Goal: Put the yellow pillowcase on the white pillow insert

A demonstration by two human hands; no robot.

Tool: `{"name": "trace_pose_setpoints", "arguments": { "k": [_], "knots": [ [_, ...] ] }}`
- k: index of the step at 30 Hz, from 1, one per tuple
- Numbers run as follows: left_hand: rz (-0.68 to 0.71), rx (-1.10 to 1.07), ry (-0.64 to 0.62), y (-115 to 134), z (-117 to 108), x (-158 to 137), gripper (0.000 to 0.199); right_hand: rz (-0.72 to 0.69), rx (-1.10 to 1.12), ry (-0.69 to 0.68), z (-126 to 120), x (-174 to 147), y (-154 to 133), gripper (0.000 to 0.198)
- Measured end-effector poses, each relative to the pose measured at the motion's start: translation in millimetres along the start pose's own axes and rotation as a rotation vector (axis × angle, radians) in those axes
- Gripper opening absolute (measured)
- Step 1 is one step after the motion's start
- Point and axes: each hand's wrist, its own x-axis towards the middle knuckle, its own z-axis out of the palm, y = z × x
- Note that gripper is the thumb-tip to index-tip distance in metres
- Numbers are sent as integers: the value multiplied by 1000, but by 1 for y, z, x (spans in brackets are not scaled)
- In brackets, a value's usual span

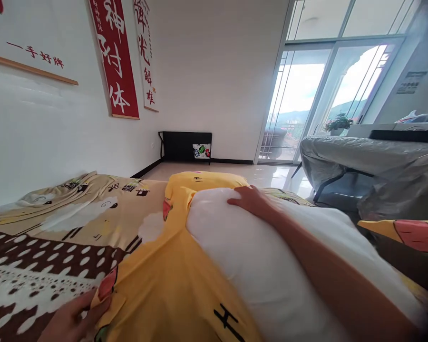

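A yellow cover printed with "Hi" [157, 270] is spread over the bed and lies partly around a plump white pillow [235, 242]. The pillow's right side is bare, outside the cloth. At the lower left, my left hand [80, 311] pinches the cover's edge near a red printed patch. My right arm stretches along the pillow. At its far end, my right hand [249, 198] grips the pillow's top, thumb toward me and the other fingers partly hidden beyond the edge.
A beige and brown patterned sheet [85, 223] covers the bed. Beyond stands a black folded table [178, 145] against the wall. To the right are a plastic-wrapped table [328, 149] and glass sliding doors [306, 95]. Red and white scrolls [119, 61] hang at left.
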Motion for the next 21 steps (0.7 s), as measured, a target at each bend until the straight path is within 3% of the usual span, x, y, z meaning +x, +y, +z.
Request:
{"name": "trace_pose_setpoints", "arguments": {
  "k": [2, 4, 6, 9, 11, 12, 14, 16, 21],
  "knots": [
    [14, 78, -30, 1, 3, 22, 42, 43, -54, 100, -35, -20, 2, 41],
    [46, 267, -10, 4, 11, 43, 39, 72, -126, 150, -55, -45, -3, 44],
    [162, 463, 171, 18, 25, 55, 31, 56, -206, 168, -59, -72, -15, 46],
    [595, 467, 614, 69, 48, 50, 20, -94, -277, 133, -45, -105, -39, 47],
    [925, 366, 709, 115, 60, 39, 18, -220, -279, 71, -39, -119, -53, 53],
    [1005, 383, 707, 137, 64, 35, 18, -270, -273, 35, -39, -124, -59, 58],
    [1035, 536, 748, 173, 68, 33, 21, -346, -251, -37, -46, -131, -67, 66],
    [964, 689, 805, 193, 68, 40, 23, -395, -220, -99, -57, -136, -71, 68],
    [764, 848, 795, 194, 61, 51, 23, -449, -165, -187, -75, -149, -80, 60]
  ]
}}
